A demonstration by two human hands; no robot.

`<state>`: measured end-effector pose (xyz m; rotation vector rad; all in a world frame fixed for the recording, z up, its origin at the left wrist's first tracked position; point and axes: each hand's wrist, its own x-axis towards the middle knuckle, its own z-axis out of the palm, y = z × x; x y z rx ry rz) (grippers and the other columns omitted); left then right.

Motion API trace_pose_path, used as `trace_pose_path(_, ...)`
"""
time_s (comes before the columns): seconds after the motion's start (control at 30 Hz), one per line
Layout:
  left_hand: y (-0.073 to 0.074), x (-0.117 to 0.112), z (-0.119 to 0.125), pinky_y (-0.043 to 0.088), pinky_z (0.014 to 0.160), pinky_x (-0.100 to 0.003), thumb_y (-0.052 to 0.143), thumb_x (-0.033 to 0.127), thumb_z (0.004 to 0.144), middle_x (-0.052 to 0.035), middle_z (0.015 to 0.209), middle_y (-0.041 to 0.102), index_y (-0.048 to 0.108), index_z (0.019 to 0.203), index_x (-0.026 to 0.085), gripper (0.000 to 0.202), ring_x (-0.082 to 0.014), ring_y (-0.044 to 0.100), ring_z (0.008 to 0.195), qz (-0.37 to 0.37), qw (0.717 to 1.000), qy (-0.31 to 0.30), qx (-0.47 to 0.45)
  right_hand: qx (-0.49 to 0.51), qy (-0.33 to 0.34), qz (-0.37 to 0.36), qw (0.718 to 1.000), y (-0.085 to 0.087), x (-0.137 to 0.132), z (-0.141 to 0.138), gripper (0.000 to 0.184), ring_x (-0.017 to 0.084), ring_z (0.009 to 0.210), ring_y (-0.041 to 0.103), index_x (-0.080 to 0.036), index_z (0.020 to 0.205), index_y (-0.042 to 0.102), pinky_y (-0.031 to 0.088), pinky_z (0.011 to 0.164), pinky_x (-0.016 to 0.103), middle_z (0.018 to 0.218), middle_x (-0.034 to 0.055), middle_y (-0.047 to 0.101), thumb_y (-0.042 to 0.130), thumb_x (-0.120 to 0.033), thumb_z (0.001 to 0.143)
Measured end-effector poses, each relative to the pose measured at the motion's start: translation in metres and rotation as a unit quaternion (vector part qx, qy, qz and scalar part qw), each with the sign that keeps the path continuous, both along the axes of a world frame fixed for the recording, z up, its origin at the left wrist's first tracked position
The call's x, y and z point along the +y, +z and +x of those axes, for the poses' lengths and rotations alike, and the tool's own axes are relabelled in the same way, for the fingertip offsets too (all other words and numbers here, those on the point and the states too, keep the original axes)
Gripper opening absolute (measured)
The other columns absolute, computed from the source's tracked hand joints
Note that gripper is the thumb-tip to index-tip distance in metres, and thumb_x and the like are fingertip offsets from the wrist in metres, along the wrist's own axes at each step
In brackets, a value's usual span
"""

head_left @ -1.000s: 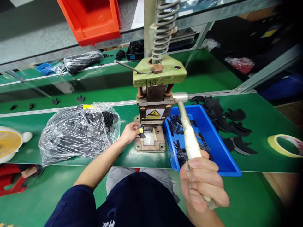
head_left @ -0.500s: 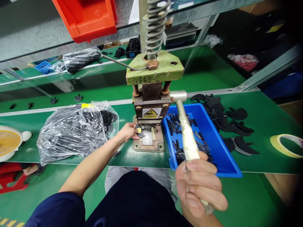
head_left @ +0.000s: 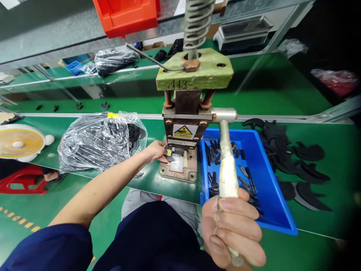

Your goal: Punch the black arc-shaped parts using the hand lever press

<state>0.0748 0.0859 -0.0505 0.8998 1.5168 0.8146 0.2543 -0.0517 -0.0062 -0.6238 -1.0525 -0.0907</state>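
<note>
My right hand (head_left: 234, 229) is wrapped around the pale, tape-wrapped lever (head_left: 228, 165) of a hand press (head_left: 188, 101). The lever runs up to a metal hub on the press's right side. My left hand (head_left: 158, 151) is closed on a thin dark piece (head_left: 170, 158) at the left of the press base (head_left: 177, 175). A small yellow item shows by its fingertips; I cannot make out what it is. Beside the dark piece lies a light metal plate (head_left: 176, 164), under the press head. A yellow warning label (head_left: 184, 131) is on the press front.
A blue bin (head_left: 278, 203) with small black parts stands right of the press, with curved black pieces (head_left: 282, 146) beyond it. To the left lie a clear bag of black parts (head_left: 96, 143) and a fan (head_left: 21, 143). An orange bin (head_left: 129, 19) hangs above.
The view has turned, so the bench appears tilted and more of the fan shows. My left hand still holds the dark piece at the press base, and my right hand still grips the lever.
</note>
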Motion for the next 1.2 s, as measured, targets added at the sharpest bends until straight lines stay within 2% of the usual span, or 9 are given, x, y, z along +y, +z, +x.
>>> trace_pose_path(0.13,0.009,0.004,0.000,0.053,0.047,-0.022,0.064,-0.008,0.054,-0.0003,0.057,0.063,0.069,0.065,0.013,0.025,-0.0177,0.065,0.053,0.026,0.989,-0.106,0.097,0.010,-0.003,0.006,1.000,0.004,0.004,-0.004,0.026,0.019,0.053,0.034,-0.023,0.060,0.021,0.032,0.064,0.046,0.055,-0.0033,0.030,0.042,-0.027,0.075)
trace_pose_path(0.23,0.013,0.006,-0.001,0.053,0.045,-0.022,0.062,-0.007,0.055,0.0000,0.056,0.062,0.068,0.064,0.013,0.023,-0.0169,0.063,0.051,0.020,0.983,-0.146,0.112,0.004,-0.006,0.005,1.000,0.004,0.005,-0.004,0.029,0.018,0.052,0.035,-0.022,0.060,0.020,0.033,0.064,0.045,0.055,-0.0040,0.031,0.043,-0.026,0.077)
trace_pose_path(0.43,0.014,0.008,-0.006,0.057,0.045,-0.026,0.065,-0.007,0.060,0.0005,0.052,0.059,0.066,0.063,0.011,0.018,-0.0154,0.062,0.047,-0.053,0.989,-0.141,0.007,-0.004,-0.012,-0.004,1.000,0.006,0.005,-0.001,0.034,0.016,0.054,0.037,-0.022,0.059,0.021,0.034,0.064,0.042,0.053,-0.0051,0.032,0.049,-0.026,0.077)
trace_pose_path(0.53,0.017,0.017,-0.005,0.056,0.042,-0.025,0.068,-0.009,0.059,0.0018,0.046,0.054,0.063,0.059,0.010,0.020,-0.0149,0.059,0.042,-0.063,0.984,-0.168,0.020,-0.019,-0.007,0.001,1.000,0.008,0.004,0.000,0.035,0.014,0.056,0.039,-0.022,0.058,0.024,0.035,0.065,0.040,0.053,-0.0055,0.034,0.052,-0.027,0.077)
trace_pose_path(0.63,0.020,0.027,-0.003,0.059,0.046,-0.031,0.069,-0.011,0.058,-0.0001,0.047,0.056,0.059,0.057,0.009,0.022,-0.0179,0.062,0.045,-0.100,0.975,-0.198,0.031,-0.026,-0.001,-0.002,1.000,0.010,0.004,0.000,0.033,0.015,0.060,0.045,-0.021,0.056,0.027,0.038,0.071,0.041,0.054,-0.0052,0.039,0.053,-0.025,0.075)
trace_pose_path(0.77,0.018,0.030,-0.002,0.063,0.057,-0.036,0.065,-0.012,0.063,0.0009,0.049,0.056,0.056,0.063,0.009,0.023,-0.0198,0.067,0.054,-0.144,0.974,-0.174,0.019,-0.033,0.002,0.008,0.999,0.009,0.004,0.001,0.032,0.014,0.061,0.047,-0.021,0.055,0.028,0.040,0.074,0.041,0.053,-0.0051,0.040,0.054,-0.023,0.071)
trace_pose_path(1.03,0.007,0.007,-0.014,0.059,0.058,-0.026,0.069,0.006,0.077,0.0039,0.051,0.054,0.058,0.070,0.011,0.014,-0.0117,0.062,0.051,-0.070,0.985,-0.153,0.039,-0.059,0.022,0.047,0.997,0.009,0.007,0.010,0.032,0.014,0.057,0.052,-0.020,0.049,0.030,0.044,0.071,0.042,0.054,-0.0043,0.049,0.059,-0.021,0.063)
trace_pose_path(1.13,0.000,-0.002,-0.044,0.056,0.060,-0.023,0.065,0.015,0.083,0.0008,0.062,0.063,0.064,0.084,0.012,0.003,-0.0106,0.063,0.055,0.017,0.986,-0.123,0.111,-0.072,0.022,0.074,0.994,0.007,0.012,0.014,0.035,0.014,0.052,0.050,-0.021,0.047,0.028,0.042,0.063,0.041,0.051,-0.0036,0.049,0.060,-0.022,0.062)
trace_pose_path(1.2,-0.004,-0.008,-0.074,0.056,0.068,-0.024,0.065,0.017,0.083,-0.0026,0.075,0.069,0.067,0.092,0.014,0.010,-0.0128,0.067,0.066,0.085,0.965,-0.117,0.220,-0.072,0.019,0.099,0.992,0.004,0.016,0.016,0.035,0.015,0.048,0.047,-0.022,0.048,0.026,0.040,0.057,0.040,0.049,-0.0027,0.046,0.058,-0.023,0.062)
